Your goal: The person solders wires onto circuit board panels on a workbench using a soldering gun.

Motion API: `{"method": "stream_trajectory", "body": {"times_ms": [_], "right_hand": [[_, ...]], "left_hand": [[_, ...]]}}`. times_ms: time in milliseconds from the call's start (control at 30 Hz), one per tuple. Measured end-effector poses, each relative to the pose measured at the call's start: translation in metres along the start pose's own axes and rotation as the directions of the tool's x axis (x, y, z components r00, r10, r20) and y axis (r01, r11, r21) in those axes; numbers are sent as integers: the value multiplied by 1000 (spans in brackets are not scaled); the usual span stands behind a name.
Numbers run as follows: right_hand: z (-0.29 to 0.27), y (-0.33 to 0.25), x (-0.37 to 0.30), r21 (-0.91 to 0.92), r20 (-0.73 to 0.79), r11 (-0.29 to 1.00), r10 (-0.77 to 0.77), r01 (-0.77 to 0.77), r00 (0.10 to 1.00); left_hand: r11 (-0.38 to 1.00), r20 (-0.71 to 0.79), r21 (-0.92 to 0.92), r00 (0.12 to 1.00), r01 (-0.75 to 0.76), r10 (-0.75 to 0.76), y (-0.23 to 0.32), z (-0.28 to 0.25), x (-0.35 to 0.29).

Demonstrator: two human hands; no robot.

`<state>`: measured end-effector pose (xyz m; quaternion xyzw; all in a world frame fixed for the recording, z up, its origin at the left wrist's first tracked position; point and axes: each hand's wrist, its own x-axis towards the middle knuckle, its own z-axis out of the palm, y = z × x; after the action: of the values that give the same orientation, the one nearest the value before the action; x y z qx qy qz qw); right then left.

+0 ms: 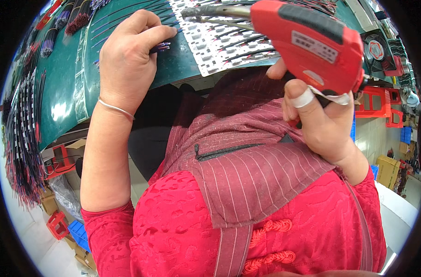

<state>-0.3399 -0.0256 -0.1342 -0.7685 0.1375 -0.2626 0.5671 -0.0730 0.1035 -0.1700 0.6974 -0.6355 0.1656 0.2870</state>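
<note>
My right hand [323, 120], with white tape around a finger, is closed around the grip of a red and black soldering gun [307, 39]. Its long metal nose points left, over a white panel of small circuit boards [201, 48]. My left hand [129, 55] is bent at the panel's left edge, thumb and forefinger pinched together near the gun's tip. From under its fingers the ends of a small bunch of thin purple-blue wires [162, 46] stick out. Black wires [247, 44] lie across the panel in rows. Whether the gun's tip touches a board cannot be made out.
A green work surface [58, 106] carries tied wire bundles [78, 16] at the far left. Many long wires [23, 157] hang over its left edge. At the right lies a round spool [375, 50]. Red stools [374, 101] and a blue crate [78, 233] stand on the floor.
</note>
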Motion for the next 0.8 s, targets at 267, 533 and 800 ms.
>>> {"method": "stream_trajectory", "body": {"times_ms": [267,533,800], "right_hand": [[-1,-6,0,39,-14,997,62,-62,998],[-6,-5,-2,33,-10,999,32,-31,999],[-3,-5,-5,150,-39,986,80,-73,996]], "left_hand": [[1000,18,9,1000,12,-12,5,-3,1],[999,-132,42,991,30,-25,6,-5,-1],[994,-189,46,976,-98,105,18,-16,-6]]}}
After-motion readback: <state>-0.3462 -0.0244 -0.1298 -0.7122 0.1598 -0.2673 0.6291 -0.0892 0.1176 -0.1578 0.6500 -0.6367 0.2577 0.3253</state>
